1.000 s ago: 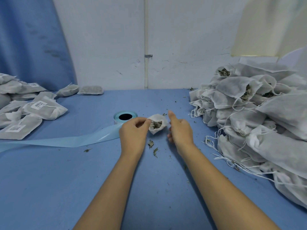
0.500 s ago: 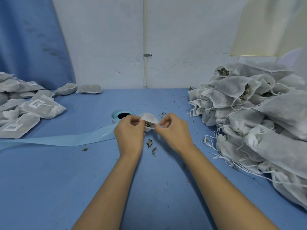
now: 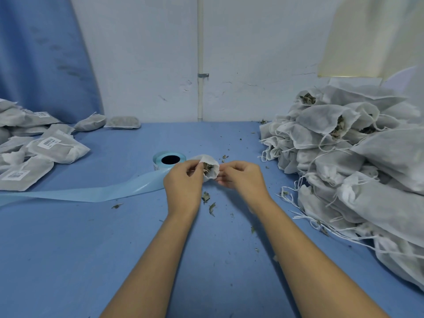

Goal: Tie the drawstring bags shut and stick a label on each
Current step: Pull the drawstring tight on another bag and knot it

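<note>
Since a second ago the right hand has come in from apart, finger raised, to pinch the right edge of the bag at its mouth. Left hand holds the left edge, fingers curled at the rim. Each grip is narrow, a pinch on cloth; whether a string is caught we cannot tell. Bag sits between the two hands, low over the tabletop, mouth toward us and open, dried leaves showing. Label roll just behind it.

We judge the step as drawing the mouth shut. To do it well:
- find both string ends first
- pull outward evenly
- keep the mouth tilted up, since the loose leaves below suggest it spills
- knot tight against the gather

Open bags piled at right, labelled bags at left
</note>
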Demonstrator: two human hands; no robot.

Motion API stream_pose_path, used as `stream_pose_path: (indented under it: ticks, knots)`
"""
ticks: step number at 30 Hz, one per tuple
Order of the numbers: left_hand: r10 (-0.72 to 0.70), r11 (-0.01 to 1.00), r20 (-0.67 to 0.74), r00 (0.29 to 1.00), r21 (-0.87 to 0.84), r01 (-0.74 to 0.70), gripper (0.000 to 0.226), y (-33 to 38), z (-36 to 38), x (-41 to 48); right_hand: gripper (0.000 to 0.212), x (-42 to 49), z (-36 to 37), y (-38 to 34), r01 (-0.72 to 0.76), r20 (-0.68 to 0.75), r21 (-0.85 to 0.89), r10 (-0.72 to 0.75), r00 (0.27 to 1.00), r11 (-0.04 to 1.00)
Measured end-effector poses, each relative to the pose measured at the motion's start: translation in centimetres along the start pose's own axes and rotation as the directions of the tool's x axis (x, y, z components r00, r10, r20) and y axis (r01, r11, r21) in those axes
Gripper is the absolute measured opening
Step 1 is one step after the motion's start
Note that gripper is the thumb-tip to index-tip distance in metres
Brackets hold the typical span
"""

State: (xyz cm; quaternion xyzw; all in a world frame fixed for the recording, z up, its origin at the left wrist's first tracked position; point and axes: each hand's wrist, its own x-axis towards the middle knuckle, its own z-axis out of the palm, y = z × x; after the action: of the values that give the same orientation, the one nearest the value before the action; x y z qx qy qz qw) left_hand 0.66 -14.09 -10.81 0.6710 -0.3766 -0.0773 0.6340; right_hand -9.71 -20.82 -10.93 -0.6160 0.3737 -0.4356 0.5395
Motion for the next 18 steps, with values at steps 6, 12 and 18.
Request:
stream_pose_path:
  ticks: [6, 12, 18]
  knots:
    - [-0.174, 0.956, 0.156, 0.972, -0.209, 0.204, 0.011, 0.0, 2.8, 0.3, 0.018, 0.3, 0.4, -0.2, 0.037, -0.126, -0.079, -0.046, 0.991, 0.996]
    - [-0.107, 0.947, 0.321, 0.941, -0.257, 0.195, 0.014, 0.9, 7.1, 1.0, 0.006, 2.3, -1.2, -0.2, 0.051, -0.534, 0.119, 0.021, 0.845, 0.992]
    - [-0.103, 0.994, 0.282, 0.954, -0.004, 0.108, 0.048, 1.0, 8.0, 0.5, 0.03, 3.2, -5.4, -1.8, 0.115, -0.582, 0.581, 0.313, 0.751, 0.806]
